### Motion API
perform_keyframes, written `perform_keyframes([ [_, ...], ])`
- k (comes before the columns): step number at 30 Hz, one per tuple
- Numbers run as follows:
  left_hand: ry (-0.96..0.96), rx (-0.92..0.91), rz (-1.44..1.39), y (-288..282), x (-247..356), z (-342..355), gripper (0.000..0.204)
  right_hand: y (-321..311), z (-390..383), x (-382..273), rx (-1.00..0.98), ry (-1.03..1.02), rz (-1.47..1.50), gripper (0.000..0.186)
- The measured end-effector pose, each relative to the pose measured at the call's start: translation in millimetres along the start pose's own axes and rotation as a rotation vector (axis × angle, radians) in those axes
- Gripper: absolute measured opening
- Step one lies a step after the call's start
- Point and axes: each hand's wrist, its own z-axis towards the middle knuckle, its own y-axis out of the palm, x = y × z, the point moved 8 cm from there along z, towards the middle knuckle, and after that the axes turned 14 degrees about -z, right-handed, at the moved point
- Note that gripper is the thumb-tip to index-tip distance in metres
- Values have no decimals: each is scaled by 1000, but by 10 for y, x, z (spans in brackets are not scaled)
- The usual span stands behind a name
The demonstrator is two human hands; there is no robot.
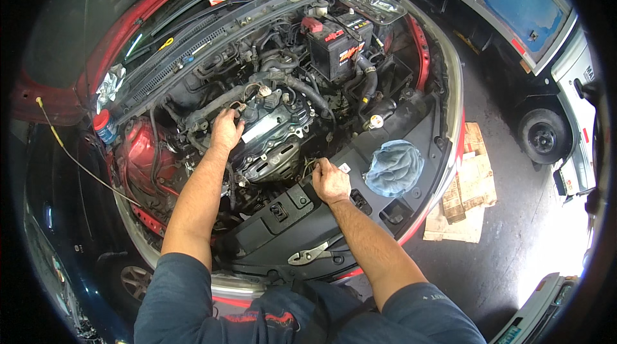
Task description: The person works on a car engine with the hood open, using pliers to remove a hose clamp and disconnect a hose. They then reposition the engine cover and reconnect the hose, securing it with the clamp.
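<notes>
Over the open engine bay of a red car, my left hand rests at the near left side of the engine, beside a wiring harness. Its fingers are bent together by the wires, and what lies in them is hidden. My right hand is closed at the engine's front, above the inner edge of the black front cover panel. Thin wires show by its fingertips, but its grip is hidden. A crumpled blue cloth lies on the panel, right of that hand. Nearer me lies a silver plier-like tool.
A black car battery stands at the back right, with a metal tray behind it. A red-capped bottle sits at the left rim. Flattened cardboard lies on the floor at right. The raised hood is at left.
</notes>
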Motion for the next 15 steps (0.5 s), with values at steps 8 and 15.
perform_keyframes([
  [8,35,-33,-9,25,19,17,21,10,2,2,4,2,-3,18],
  [15,58,-46,-48,12,30,20,18,23,-1,12,-1,6,-9,18],
])
